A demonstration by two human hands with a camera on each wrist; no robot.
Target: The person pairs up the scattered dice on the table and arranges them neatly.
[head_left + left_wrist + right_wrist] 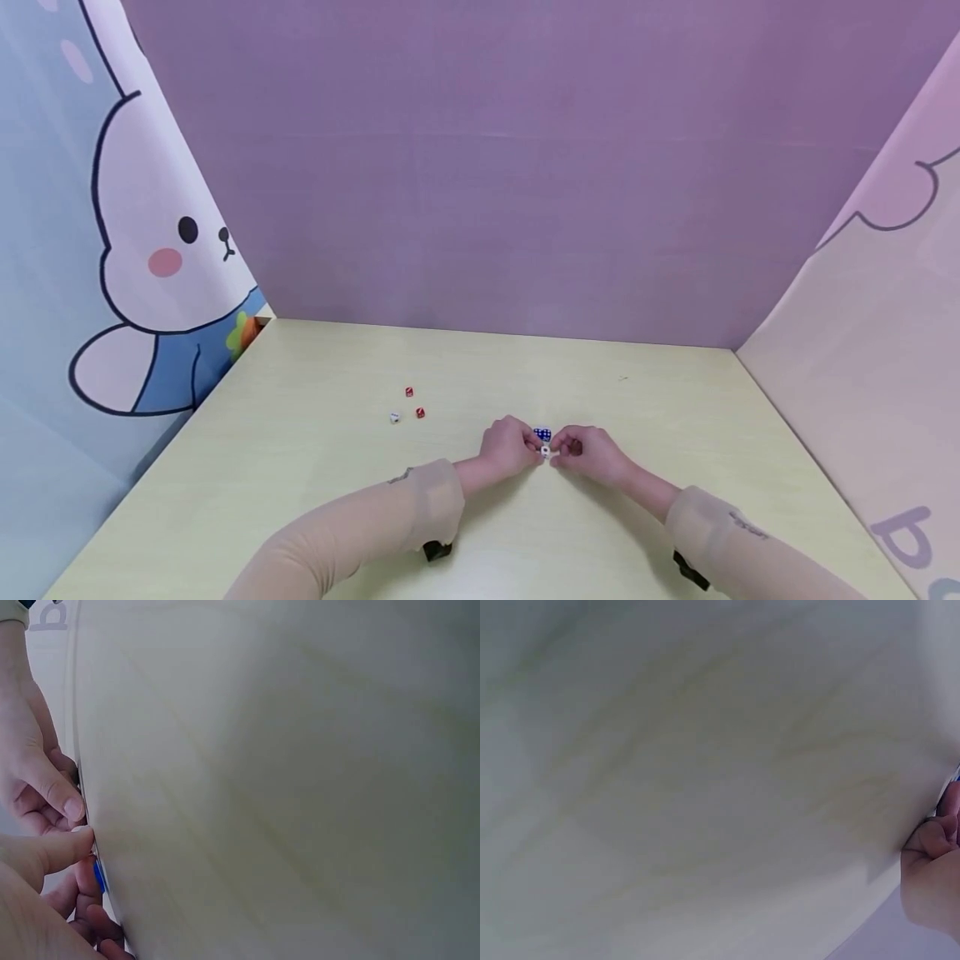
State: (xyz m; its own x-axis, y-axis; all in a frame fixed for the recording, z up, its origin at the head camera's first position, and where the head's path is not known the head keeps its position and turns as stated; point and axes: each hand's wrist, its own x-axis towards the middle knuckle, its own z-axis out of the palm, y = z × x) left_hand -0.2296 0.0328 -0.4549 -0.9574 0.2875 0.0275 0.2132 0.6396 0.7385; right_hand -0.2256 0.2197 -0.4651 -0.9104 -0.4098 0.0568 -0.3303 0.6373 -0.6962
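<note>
My left hand (510, 446) is at the right of the table's middle, its thumb and fingertips pinching a small white die (545, 452) from the left. Just behind that die sit blue dice (542, 434) with white dots, side by side. Facing it from the right, my right hand (592, 454) has bent fingers, thumb and index tips close to the white die; contact there is unclear. A sliver of blue die (99, 874) shows by the left fingers in the left wrist view. Only part of the right hand (934, 862) appears in the right wrist view.
Left of the hands lie two red dice, one farther back (408, 392) and one nearer (420, 413), beside another white die (395, 418). The pale table (315, 500) meets a purple backdrop (480, 167). Printed cloths flank both sides.
</note>
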